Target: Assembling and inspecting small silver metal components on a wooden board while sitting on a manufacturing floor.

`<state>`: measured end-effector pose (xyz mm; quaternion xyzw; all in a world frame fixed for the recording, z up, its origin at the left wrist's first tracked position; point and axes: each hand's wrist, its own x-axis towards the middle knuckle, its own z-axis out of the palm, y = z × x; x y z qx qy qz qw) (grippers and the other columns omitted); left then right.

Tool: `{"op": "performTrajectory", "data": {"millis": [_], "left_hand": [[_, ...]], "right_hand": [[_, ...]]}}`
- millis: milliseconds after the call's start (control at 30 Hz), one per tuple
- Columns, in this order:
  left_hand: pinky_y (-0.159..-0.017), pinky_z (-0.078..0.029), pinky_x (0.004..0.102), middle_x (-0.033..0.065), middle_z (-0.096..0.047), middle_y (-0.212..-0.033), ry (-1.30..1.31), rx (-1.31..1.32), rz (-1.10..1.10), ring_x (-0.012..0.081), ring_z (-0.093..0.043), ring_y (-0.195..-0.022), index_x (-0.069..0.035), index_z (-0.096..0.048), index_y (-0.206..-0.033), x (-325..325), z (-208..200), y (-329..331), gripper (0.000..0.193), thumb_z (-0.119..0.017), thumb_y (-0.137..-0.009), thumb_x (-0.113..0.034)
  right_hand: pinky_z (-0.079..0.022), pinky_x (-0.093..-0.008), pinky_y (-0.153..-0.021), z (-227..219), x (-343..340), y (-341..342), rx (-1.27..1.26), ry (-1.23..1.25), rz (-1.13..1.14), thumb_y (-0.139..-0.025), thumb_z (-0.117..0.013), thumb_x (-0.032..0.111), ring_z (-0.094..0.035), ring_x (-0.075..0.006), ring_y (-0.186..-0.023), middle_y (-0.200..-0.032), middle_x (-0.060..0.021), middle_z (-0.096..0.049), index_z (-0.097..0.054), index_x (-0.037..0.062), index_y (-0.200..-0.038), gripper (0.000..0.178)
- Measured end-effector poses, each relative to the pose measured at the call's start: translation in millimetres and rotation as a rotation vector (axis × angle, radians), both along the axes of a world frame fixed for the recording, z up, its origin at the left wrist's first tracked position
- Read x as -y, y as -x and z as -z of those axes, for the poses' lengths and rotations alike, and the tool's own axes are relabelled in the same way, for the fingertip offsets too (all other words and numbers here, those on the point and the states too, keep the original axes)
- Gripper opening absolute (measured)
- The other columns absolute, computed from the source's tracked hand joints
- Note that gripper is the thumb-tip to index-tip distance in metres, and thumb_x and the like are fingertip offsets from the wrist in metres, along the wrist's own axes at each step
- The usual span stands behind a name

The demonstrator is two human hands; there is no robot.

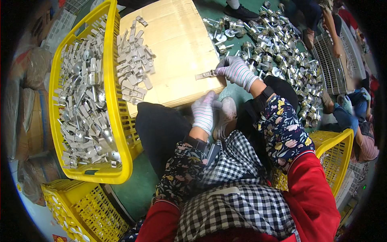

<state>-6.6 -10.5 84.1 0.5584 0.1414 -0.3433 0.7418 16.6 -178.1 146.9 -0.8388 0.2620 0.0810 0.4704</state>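
My right hand [238,73], in a striped knit glove, pinches the end of a small grey latch-like clip [204,75] at the right side of the cardboard-topped work surface [177,44]. Close to the front edge of that surface is my left hand [204,111], gloved the same way, with its fingers curled in; whether something small is inside them is hidden. Several more grey clips [135,60] lie heaped on the left part of the cardboard.
A yellow basket [121,165] full of grey clips and shiny metal parts leans at the left. Many metal cup-shaped parts with stems [278,48] cover the green floor at the right. Further yellow baskets [92,205] stand nearby. Other people sit beside a grey crate [328,64].
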Motion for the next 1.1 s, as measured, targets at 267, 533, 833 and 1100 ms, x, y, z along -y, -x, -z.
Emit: {"op": "performTrajectory", "data": {"millis": [267,533,833,1100], "left_hand": [[-0.059,-0.043,0.0289,0.0106,-0.061,-0.062,0.013,0.01,-0.051,0.0182,-0.055,-0.056,0.002,-0.061,-0.086,-0.2,-5.9,-2.4,0.025,-0.06,-0.081,-0.022],[-0.058,-0.044,0.0264,0.0084,-0.062,-0.066,0.032,0.013,0.005,0.0166,-0.055,-0.056,0.004,-0.062,-0.085,0.3,-2.4,0.6,0.022,-0.058,-0.081,-0.018],[-0.062,-0.047,0.0249,0.0075,-0.061,-0.088,0.11,0.158,-0.045,0.0143,-0.057,-0.073,-0.001,-0.061,-0.095,11.5,47.6,9.7,0.019,-0.05,-0.083,-0.011],[-0.067,-0.048,0.0255,0.01,-0.058,-0.101,0.391,0.026,0.012,0.0163,-0.058,-0.083,-0.002,-0.059,-0.098,-8.6,107.0,17.2,0.022,-0.045,-0.085,-0.012]], "right_hand": [[-0.047,-0.0365,-0.074,-7.4,-3.8,-8.0,-0.104,0.317,-0.13,-0.071,-0.067,0.029,-0.061,-0.0314,-0.083,-0.086,-0.0192,-0.063,-0.061,-0.0009,-0.091,0.037],[-0.048,-0.0387,-0.074,-43.0,-20.1,0.3,0.04,0.579,-0.068,-0.076,-0.062,0.041,-0.062,-0.0315,-0.083,-0.089,-0.0203,-0.063,-0.049,0.003,-0.116,0.057],[-0.044,-0.0381,-0.083,-33.6,-163.7,-94.2,-0.012,0.37,-0.442,-0.084,-0.048,0.03,-0.059,-0.032,-0.089,-0.093,-0.0206,-0.062,-0.062,0.0019,-0.095,0.034],[-0.046,-0.038,-0.081,-13.3,-178.5,-119.6,-0.11,0.596,-0.512,-0.077,-0.054,0.028,-0.06,-0.0344,-0.086,-0.089,-0.0226,-0.062,-0.064,0.0007,-0.088,0.031]]}}
